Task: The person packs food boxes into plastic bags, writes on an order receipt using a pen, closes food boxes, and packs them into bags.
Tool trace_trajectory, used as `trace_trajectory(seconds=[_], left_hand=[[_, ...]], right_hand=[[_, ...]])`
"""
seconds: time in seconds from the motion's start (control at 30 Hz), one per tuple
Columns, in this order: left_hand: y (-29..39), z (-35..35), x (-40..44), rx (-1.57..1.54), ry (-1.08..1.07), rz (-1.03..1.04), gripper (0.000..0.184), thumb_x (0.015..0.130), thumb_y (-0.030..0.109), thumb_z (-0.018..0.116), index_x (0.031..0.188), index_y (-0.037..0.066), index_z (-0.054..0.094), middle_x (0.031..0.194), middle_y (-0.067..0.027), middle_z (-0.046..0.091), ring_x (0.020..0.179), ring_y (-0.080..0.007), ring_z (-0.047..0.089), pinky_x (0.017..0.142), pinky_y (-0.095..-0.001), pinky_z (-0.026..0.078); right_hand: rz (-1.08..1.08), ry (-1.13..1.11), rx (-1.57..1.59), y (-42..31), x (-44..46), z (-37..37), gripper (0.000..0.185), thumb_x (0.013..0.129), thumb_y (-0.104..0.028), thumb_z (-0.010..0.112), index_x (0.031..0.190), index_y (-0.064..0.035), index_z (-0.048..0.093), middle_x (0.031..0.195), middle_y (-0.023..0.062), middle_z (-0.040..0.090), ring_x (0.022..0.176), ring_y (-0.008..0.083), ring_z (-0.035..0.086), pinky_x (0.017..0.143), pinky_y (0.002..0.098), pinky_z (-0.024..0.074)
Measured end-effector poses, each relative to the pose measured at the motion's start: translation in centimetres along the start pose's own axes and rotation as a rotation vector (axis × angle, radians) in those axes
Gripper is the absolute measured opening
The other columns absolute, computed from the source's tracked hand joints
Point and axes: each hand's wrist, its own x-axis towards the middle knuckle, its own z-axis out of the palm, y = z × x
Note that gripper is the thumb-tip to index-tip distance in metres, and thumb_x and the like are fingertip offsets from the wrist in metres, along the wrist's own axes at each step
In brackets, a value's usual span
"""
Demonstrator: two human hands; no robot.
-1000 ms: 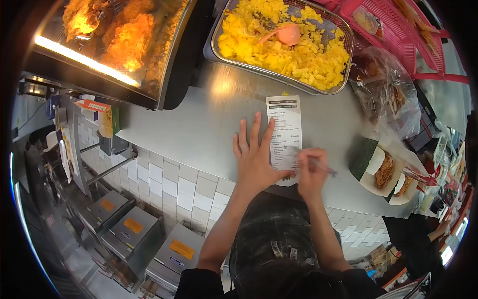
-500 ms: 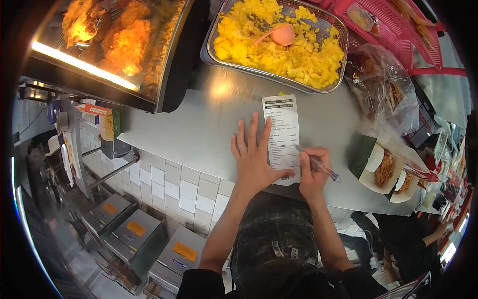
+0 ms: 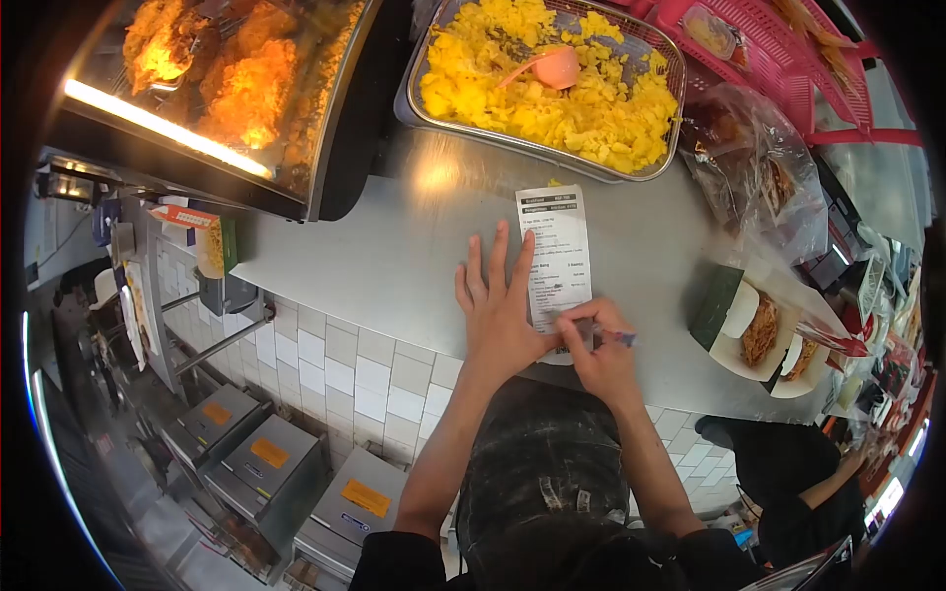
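Note:
A long printed receipt (image 3: 557, 241) lies on the steel counter (image 3: 394, 246) in front of me. My left hand (image 3: 501, 313) is spread flat, its fingers and thumb along the receipt's left side and lower part. My right hand (image 3: 603, 353) is closed around a pen (image 3: 621, 338), over the lower right of the receipt. The pen's tip is hidden behind my fingers. A small dark scribble shows on the paper above that hand.
Beyond the receipt stands a wire-rimmed tray (image 3: 680, 108) of yellow scrambled-egg-like food with a pink scoop (image 3: 557, 69). A lit fried-chicken cabinet (image 3: 325, 128) is at left. Boxed chicken (image 3: 761, 330) and a plastic bag (image 3: 754, 148) sit at right. A person (image 3: 803, 483) stands lower right.
My right hand has moved left and slightly down across the receipt, with the pen tilted differently. My left hand stays in place. The person at lower right has shifted.

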Motion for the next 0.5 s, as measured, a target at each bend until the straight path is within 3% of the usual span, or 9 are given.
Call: trace_trajectory(seconds=[0.1, 0.2, 0.3, 0.4, 0.5], left_hand=[[0.2, -0.5, 0.1, -0.009, -0.038, -0.017, 0.124, 0.053, 0.053, 0.088, 0.154, 0.015, 0.027, 0.161, -0.0158, 0.015, 0.145, -0.0461, 0.012, 0.111, -0.0629, 0.013], [0.1, -0.1, 0.1, 0.006, -0.004, -0.006, 0.125, 0.052, 0.055, 0.088, 0.154, 0.015, 0.027, 0.161, -0.0158, 0.015, 0.145, -0.0457, 0.012, 0.111, -0.0631, 0.013], [0.3, -0.4, 0.1, -0.002, -0.016, -0.014, 0.126, 0.052, 0.054, 0.088, 0.154, 0.015, 0.027, 0.161, -0.0157, 0.015, 0.145, -0.0455, 0.012, 0.112, -0.0629, 0.013], [0.1, -0.1, 0.0, -0.018, -0.024, -0.024, 0.131, 0.047, 0.057, 0.088, 0.155, 0.017, 0.025, 0.163, -0.0122, 0.013, 0.148, -0.0435, 0.007, 0.113, -0.0634, 0.009], [0.2, -0.7, 0.0, -0.037, -0.066, -0.032, 0.134, 0.045, 0.057, 0.089, 0.155, 0.016, 0.024, 0.163, -0.0127, 0.012, 0.148, -0.0435, 0.005, 0.113, -0.0634, 0.008]], right_hand=[[0.351, 0.172, 0.326, -0.4, -0.3, 0.4, 0.009, 0.090, -0.008, 0.067, 0.095, -0.0024, 0.062, 0.086, 0.0069, 0.064, 0.078, 0.0145, 0.063, 0.069, 0.0286, 0.0501], [0.134, -0.019, 0.071, 0.2, -0.5, -0.3, 0.010, 0.092, -0.009, 0.065, 0.098, -0.0031, 0.060, 0.087, 0.0057, 0.064, 0.078, 0.0108, 0.062, 0.067, 0.0263, 0.0496], [0.409, 0.108, 0.430, -0.6, -0.3, -0.4, 0.014, 0.092, -0.013, 0.067, 0.098, -0.0023, 0.060, 0.087, 0.0069, 0.063, 0.075, 0.0102, 0.060, 0.066, 0.0263, 0.0483], [0.360, 0.027, 0.230, -0.2, -0.5, -1.0, 0.019, 0.093, -0.015, 0.067, 0.100, 0.0001, 0.058, 0.080, 0.0061, 0.061, 0.069, 0.0092, 0.058, 0.063, 0.0258, 0.0467], [0.581, 0.015, 0.149, -1.8, 0.4, -3.1, 0.023, 0.094, -0.023, 0.065, 0.097, -0.0018, 0.057, 0.068, 0.0020, 0.056, 0.066, 0.0094, 0.055, 0.059, 0.0272, 0.0416]])
